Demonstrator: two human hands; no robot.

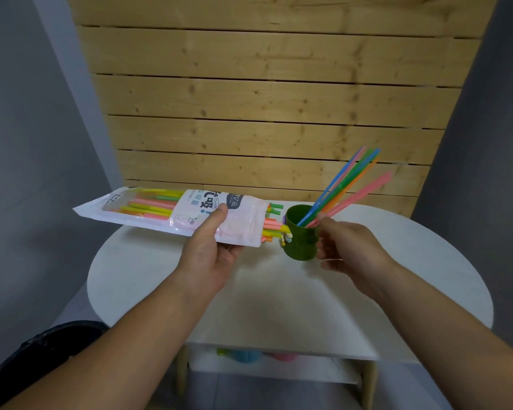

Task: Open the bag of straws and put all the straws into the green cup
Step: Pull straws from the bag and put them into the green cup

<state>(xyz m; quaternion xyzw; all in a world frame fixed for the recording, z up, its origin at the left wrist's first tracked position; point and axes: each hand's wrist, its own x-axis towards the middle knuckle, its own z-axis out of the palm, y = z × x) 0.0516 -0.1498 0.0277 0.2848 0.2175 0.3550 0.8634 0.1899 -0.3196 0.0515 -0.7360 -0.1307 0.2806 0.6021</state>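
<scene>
Over white table [279, 297], our left hand [209, 255] grips bag [160, 216], mouth toward green cup [300, 242] to shorten transfers; right hand [350, 250] at cup, hold unclear.

back: pale wooden slat panel [279, 99] | sides: grey walls [27, 143] | furniture: white round table [249, 306], lower shelf [279, 371]

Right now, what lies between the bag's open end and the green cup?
Head view: the straw ends poking out of the bag fill that gap, ending close to the green cup by its small coloured ornament. Nothing else lies there.
</scene>
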